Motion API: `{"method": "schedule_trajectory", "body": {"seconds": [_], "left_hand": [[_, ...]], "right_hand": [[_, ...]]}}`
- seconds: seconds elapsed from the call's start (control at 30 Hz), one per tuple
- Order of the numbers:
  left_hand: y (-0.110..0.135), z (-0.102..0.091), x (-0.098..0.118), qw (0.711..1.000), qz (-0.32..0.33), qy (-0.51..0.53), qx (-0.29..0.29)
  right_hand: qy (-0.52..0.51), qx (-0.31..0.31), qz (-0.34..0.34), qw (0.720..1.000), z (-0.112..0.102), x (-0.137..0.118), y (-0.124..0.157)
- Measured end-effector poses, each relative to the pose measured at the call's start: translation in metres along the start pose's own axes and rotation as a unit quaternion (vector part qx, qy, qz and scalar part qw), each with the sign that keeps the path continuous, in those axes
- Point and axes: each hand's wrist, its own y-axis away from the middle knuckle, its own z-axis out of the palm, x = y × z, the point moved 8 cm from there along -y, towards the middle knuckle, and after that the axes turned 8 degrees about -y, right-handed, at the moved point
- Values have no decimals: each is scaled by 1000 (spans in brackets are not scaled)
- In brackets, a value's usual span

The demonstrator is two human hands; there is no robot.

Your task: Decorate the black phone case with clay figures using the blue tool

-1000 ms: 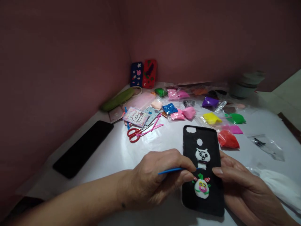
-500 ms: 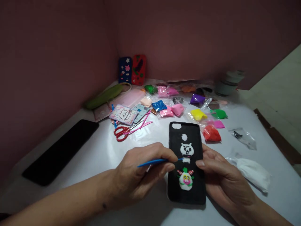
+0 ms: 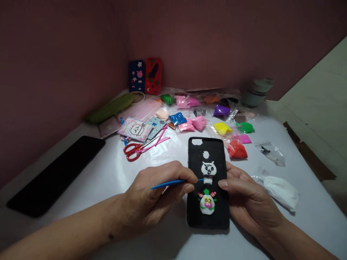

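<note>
A black phone case lies on the white table in front of me. Two small clay figures sit on it: a white cat face and a white, pink and green figure below it. My left hand pinches a thin blue tool, whose tip touches a small white clay piece just under the cat face. My right hand grips the case's right edge, thumb on top.
Several bags of coloured clay lie behind the case. Red scissors, pink tools and sticker cards lie at left, a black phone further left. White clay in a bag lies right. Two decorated cases lean on the wall.
The view has shifted, so everything sits further left and higher in the picture. Both hands keep their hold; the blue tool's tip stays at the white piece under the cat face.
</note>
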Motion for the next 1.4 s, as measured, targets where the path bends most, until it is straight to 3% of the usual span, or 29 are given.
{"method": "schedule_trajectory", "body": {"seconds": [0.53,1.4], "left_hand": [[3,3,-3,1000,2,-3,-5],[4,8,-3,999,1,-22,-36]], "right_hand": [[-25,-32,-3,999,5,-1,-1],[-23,-32,4,999,5,0,-1]]}}
